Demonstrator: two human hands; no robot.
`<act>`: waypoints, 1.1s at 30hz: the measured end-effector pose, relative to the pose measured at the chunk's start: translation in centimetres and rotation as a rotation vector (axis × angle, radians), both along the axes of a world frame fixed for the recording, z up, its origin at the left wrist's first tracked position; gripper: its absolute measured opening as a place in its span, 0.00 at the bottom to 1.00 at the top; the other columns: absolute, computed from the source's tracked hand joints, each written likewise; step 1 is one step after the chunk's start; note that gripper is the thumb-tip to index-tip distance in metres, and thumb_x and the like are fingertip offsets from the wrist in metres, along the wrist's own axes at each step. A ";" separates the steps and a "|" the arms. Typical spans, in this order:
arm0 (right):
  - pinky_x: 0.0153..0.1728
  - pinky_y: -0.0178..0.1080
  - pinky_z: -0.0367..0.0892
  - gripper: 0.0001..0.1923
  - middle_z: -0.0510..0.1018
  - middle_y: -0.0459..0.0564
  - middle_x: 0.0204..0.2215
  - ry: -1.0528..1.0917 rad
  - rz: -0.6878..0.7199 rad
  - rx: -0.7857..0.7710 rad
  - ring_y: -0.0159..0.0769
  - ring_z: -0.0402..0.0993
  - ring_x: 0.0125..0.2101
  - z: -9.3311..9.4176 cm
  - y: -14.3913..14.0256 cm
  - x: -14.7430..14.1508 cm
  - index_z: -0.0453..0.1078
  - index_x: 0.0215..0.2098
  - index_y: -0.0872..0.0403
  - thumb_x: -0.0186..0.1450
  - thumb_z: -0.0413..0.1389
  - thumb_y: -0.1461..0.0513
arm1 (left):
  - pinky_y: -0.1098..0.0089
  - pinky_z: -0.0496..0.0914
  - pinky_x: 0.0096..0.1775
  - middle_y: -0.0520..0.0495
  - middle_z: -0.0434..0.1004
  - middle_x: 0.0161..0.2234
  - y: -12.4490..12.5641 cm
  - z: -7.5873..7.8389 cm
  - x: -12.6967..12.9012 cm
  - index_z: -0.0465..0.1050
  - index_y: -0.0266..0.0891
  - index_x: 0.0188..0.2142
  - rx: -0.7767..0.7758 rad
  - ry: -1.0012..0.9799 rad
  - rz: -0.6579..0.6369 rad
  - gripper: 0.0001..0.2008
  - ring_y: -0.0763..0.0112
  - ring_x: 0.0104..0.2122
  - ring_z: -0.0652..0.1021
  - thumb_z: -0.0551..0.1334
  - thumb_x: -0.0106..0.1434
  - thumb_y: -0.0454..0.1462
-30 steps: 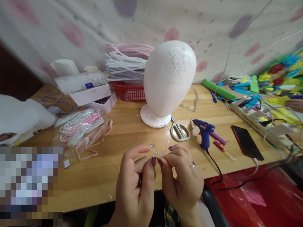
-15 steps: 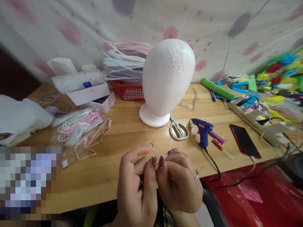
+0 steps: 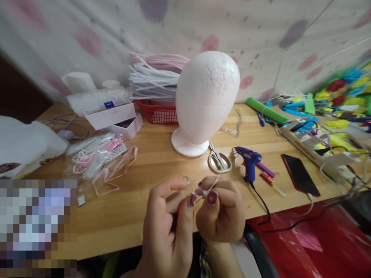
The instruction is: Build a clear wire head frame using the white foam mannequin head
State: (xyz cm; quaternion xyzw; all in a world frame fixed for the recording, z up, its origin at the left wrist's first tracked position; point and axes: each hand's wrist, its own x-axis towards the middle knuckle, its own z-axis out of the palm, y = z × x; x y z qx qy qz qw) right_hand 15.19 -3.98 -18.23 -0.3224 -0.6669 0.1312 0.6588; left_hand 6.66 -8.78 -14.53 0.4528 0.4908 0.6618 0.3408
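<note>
Both my hands meet low at the centre, over the front edge of the wooden table point(image 3: 162, 154). My left hand point(image 3: 168, 224) pinches a thin silver wire point(image 3: 214, 180) between thumb and forefinger. My right hand point(image 3: 222, 212) grips the same wire with a tiny pale bead point(image 3: 205, 192) on it, thumb turned toward me. The wire loops up from my fingertips toward the table; a small loop end point(image 3: 186, 179) sticks out to the left. Behind stands a white foam mannequin head point(image 3: 206, 100).
Scissors point(image 3: 219, 160), a blue glue gun point(image 3: 249, 162) with black cord, and a red phone point(image 3: 300, 174) lie to the right. Left are bags of pearl strings point(image 3: 97, 153) and white boxes point(image 3: 108, 112). A red basket point(image 3: 158, 112) holds pink and white strips. Coloured craft pieces crowd the far right.
My right hand has rolled so its thumbnail faces me and has slid slightly right along the wire. The wire loop above my fingers has shifted to the right.
</note>
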 end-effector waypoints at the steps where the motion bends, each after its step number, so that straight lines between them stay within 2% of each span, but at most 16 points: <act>1: 0.27 0.38 0.68 0.07 0.71 0.46 0.26 0.001 0.039 -0.029 0.34 0.71 0.27 0.2 0.2 0.2 0.65 0.34 0.51 0.70 0.51 0.66 | 0.79 0.55 0.16 0.60 0.65 0.18 0.1 0.1 -0.3 0.66 0.48 0.46 -0.006 0.006 0.001 0.07 0.80 0.15 0.62 0.58 0.69 0.34; 6: 0.27 0.37 0.62 0.09 0.67 0.43 0.24 -0.025 0.271 -0.190 0.30 0.65 0.25 2.0 1.2 1.0 0.64 0.31 0.52 0.70 0.51 0.67 | 0.79 0.56 0.16 0.60 0.61 0.16 0.7 1.1 -1.4 0.69 0.46 0.42 -0.023 0.001 0.026 0.04 0.79 0.14 0.61 0.59 0.68 0.35; 11: 0.27 0.37 0.59 0.11 0.66 0.42 0.24 0.047 0.448 -0.261 0.29 0.65 0.26 3.1 1.5 0.9 0.63 0.30 0.53 0.72 0.50 0.65 | 0.80 0.58 0.18 0.61 0.60 0.16 0.7 1.8 -1.3 0.69 0.46 0.41 -0.005 0.021 0.068 0.04 0.80 0.15 0.61 0.58 0.68 0.35; 14: 0.27 0.37 0.59 0.12 0.67 0.42 0.23 0.165 0.545 -0.316 0.28 0.64 0.25 3.4 1.8 0.7 0.64 0.30 0.53 0.73 0.50 0.63 | 0.80 0.59 0.18 0.61 0.60 0.15 0.7 2.0 -1.6 0.69 0.47 0.40 -0.026 0.031 0.089 0.03 0.80 0.15 0.61 0.58 0.68 0.36; 17: 0.25 0.36 0.57 0.15 0.64 0.41 0.21 0.379 0.654 -0.366 0.27 0.60 0.21 4.0 2.4 0.9 0.62 0.27 0.53 0.73 0.49 0.62 | 0.79 0.58 0.18 0.61 0.59 0.15 0.8 2.0 -2.3 0.70 0.45 0.40 -0.068 0.003 0.138 0.02 0.80 0.15 0.60 0.60 0.67 0.38; 19: 0.23 0.36 0.56 0.16 0.61 0.40 0.19 0.471 0.612 -0.365 0.27 0.58 0.19 4.4 3.0 1.6 0.61 0.25 0.53 0.72 0.50 0.63 | 0.79 0.58 0.18 0.60 0.58 0.15 1.1 1.9 -3.1 0.70 0.44 0.39 -0.091 -0.047 0.163 0.03 0.79 0.15 0.61 0.60 0.67 0.39; 22: 0.23 0.36 0.55 0.18 0.58 0.39 0.16 0.479 0.419 -0.336 0.26 0.56 0.17 4.8 3.8 2.9 0.59 0.21 0.53 0.69 0.53 0.63 | 0.79 0.59 0.19 0.60 0.59 0.15 1.6 1.6 -4.3 0.69 0.42 0.39 -0.078 -0.147 0.156 0.04 0.80 0.15 0.61 0.61 0.67 0.39; 27: 0.21 0.36 0.51 0.25 0.54 0.38 0.14 0.458 0.182 -0.303 0.25 0.54 0.15 4.6 4.6 4.9 0.52 0.16 0.53 0.69 0.54 0.61 | 0.81 0.57 0.17 0.61 0.60 0.14 2.2 0.7 -5.8 0.69 0.42 0.38 0.059 -0.179 0.144 0.03 0.82 0.14 0.61 0.62 0.67 0.38; 31: 0.22 0.37 0.53 0.26 0.58 0.40 0.14 0.283 0.060 -0.224 0.27 0.57 0.17 3.7 5.5 6.3 0.56 0.16 0.54 0.71 0.54 0.59 | 0.80 0.56 0.16 0.61 0.59 0.13 2.2 0.5 -6.4 0.70 0.41 0.37 0.097 -0.214 0.164 0.03 0.82 0.12 0.61 0.63 0.66 0.37; 33: 0.23 0.36 0.56 0.21 0.65 0.42 0.17 0.103 -0.013 -0.299 0.29 0.62 0.20 3.2 6.1 6.9 0.64 0.20 0.54 0.70 0.56 0.57 | 0.79 0.56 0.16 0.61 0.60 0.13 2.1 0.4 -6.6 0.70 0.41 0.38 0.106 -0.240 0.161 0.03 0.81 0.12 0.61 0.63 0.66 0.37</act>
